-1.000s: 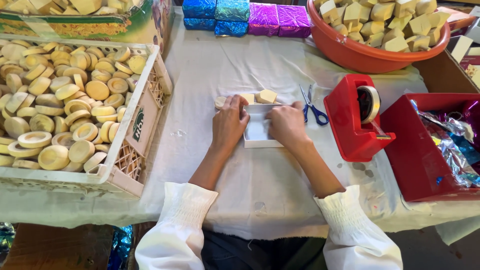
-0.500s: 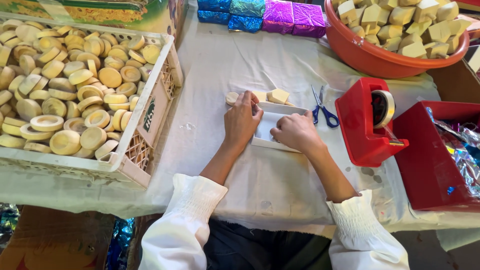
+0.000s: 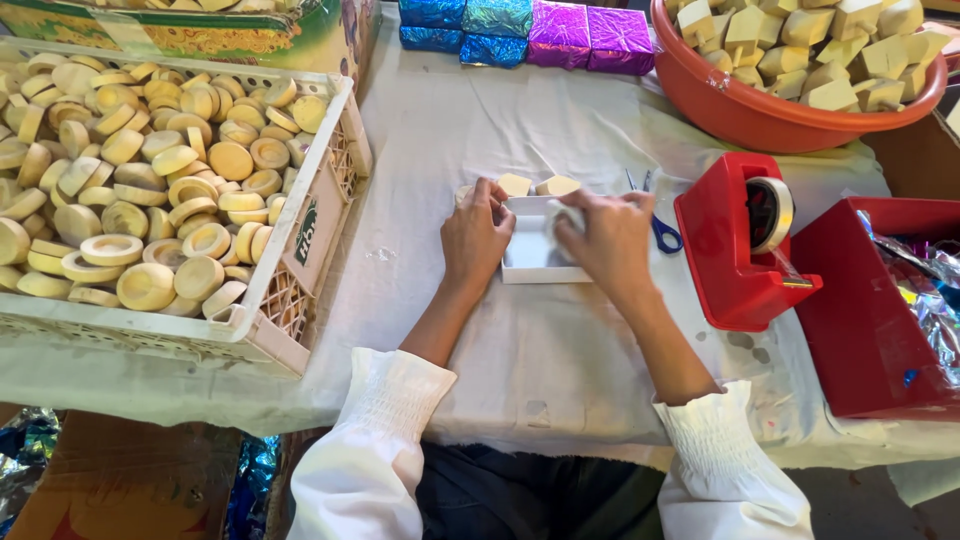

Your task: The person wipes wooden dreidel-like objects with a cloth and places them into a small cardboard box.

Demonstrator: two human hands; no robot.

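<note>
Shifted since earlier: right hand (image 3: 610,240) now lifted over white paper sheet (image 3: 530,255), pinching a small paper-covered piece, fingers closed on it. Left hand (image 3: 475,235) pressed on sheet's left edge, pinning it flat at frame centre. Scissors (image 3: 660,230), red tape dispenser (image 3: 745,240) at right, within reach.

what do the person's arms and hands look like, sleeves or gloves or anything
Both hands are bare, with no gloves; no rings or watch can be made out. The left hand and right hand come out of white sleeves pushed up toward the elbows, so the forearms are uncovered. The left sleeve and right sleeve are loose and puffy, with gathered, smocked cuffs.
</note>
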